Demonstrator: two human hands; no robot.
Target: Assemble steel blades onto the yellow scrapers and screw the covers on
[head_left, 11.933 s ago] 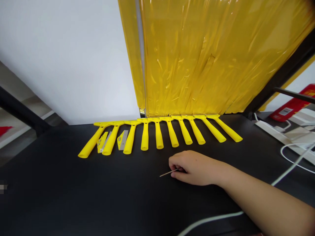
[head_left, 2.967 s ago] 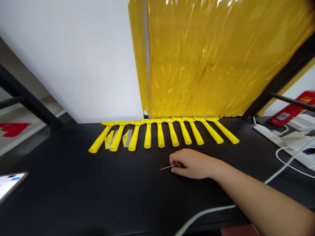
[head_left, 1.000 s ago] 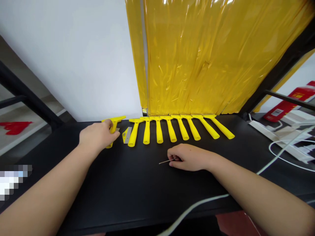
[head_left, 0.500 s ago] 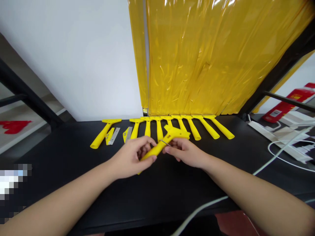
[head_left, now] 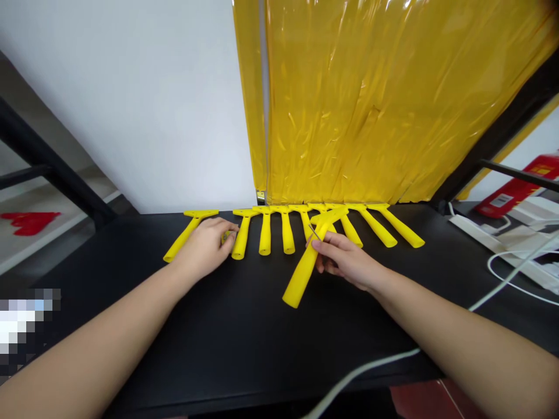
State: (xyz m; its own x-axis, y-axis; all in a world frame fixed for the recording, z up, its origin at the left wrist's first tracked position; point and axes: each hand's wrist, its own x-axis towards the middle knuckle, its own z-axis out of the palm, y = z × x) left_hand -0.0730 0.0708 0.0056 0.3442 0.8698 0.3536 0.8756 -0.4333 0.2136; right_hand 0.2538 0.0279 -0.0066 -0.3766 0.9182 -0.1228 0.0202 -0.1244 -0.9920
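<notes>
My right hand [head_left: 349,261] is closed around the neck of a yellow plastic scraper handle [head_left: 301,276], whose round end slants down toward me. A thin metal rod [head_left: 315,233] also juts from these fingers, across the neck. To the left, my left hand [head_left: 204,247] reaches down to the table, its fingers closed on a small yellow plate [head_left: 226,237]. Most of that plate is hidden beneath the fingers. Just right of them lies another yellow scraper handle [head_left: 241,238]; farther left is one more [head_left: 181,240], partly behind my left hand.
Several more yellow scraper handles [head_left: 287,233] lie in a row at the back of the black table [head_left: 244,337]. A white cable [head_left: 371,364] crosses the front right. Power strips [head_left: 489,241] and a red package [head_left: 509,189] are at the right.
My left hand has let go of the scraper handle and moved left to the small plate. My right hand keeps the handle, now tilted more steeply and shifted slightly right.
</notes>
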